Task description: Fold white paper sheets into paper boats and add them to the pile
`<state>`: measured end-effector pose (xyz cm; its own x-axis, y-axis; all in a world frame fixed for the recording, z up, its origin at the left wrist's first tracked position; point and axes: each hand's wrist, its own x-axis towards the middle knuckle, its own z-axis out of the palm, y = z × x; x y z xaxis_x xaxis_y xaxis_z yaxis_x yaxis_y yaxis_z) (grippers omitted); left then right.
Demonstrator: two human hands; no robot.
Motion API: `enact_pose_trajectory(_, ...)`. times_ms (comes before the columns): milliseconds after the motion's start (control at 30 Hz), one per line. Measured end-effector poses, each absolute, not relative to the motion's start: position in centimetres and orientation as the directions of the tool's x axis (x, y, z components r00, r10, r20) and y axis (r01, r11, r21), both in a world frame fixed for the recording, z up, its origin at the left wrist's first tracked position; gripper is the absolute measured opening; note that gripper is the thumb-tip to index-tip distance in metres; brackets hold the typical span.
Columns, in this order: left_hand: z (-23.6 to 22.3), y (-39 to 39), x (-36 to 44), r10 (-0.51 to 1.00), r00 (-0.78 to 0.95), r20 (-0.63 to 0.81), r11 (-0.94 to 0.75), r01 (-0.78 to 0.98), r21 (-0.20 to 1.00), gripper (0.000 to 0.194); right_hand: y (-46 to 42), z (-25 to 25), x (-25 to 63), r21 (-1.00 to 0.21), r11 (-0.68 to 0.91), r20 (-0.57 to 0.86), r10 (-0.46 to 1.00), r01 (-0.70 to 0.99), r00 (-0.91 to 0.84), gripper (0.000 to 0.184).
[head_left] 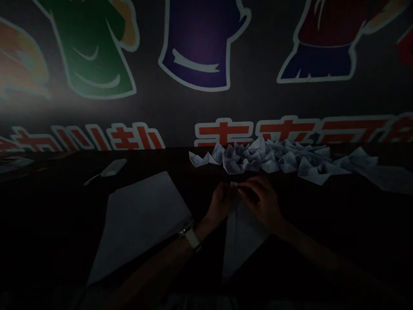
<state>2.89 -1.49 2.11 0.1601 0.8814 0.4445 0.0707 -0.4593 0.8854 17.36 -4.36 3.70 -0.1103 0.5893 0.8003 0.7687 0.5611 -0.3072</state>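
Two hands close together at the middle of the desk: left hand (pixel 220 204) and right hand (pixel 260 202), both narrow, fingertips pinching the small pale far tip of a folded paper sheet (pixel 241 243), its long point trailing toward the near side, probably for a firm grip on the fold. White watch band (pixel 192 238) on the left wrist. Just left of the hands, a large flat paper sheet (pixel 138 228) on the dark desk (pixel 54 206), within easy reach, seemingly kept ready. Farther left, a pale flat scraper-like tool (pixel 108 168) and loose papers (pixel 14 164). Along the far edge, a heap of folded paper boats (pixel 258 157), bunched together, likely to keep the working space free. Beyond, a wall mural (pixel 200 47) of cartoon figures above red lettering.
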Motion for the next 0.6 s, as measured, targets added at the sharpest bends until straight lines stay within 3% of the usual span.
enact_pose_trajectory(133, 1.8, -1.3, 3.0, 0.855, 0.179, 0.486, -0.509, 0.110, 0.854, 0.023, -4.8, 4.0, 17.3, -0.179, 0.516, 0.782, 0.591, 0.838, -0.197, 0.020)
enact_pose_trajectory(233, 1.7, -1.3, 2.9, 0.821, 0.203, 0.533, -0.560, 0.105, 0.822, 0.018, -4.8, 3.7, 17.2, -0.217, 0.522, 0.756, 0.625, 0.825, -0.197, 0.022)
enact_pose_trajectory(467, 1.9, -1.8, 2.7, 0.822, 0.185, 0.539, -0.564, 0.126, 0.816, 0.011, -3.7, 2.6, 17.0, -0.641, 0.570, 0.632, 0.772, 0.514, -0.067, 0.017)
enact_pose_trajectory(600, 1.9, -2.0, 2.9, 0.829, 0.158, 0.536, -0.555, 0.119, 0.823, 0.008, -3.8, 3.0, 16.9, -0.785, 0.513, 0.539, 0.842, 0.346, -0.027, 0.014)
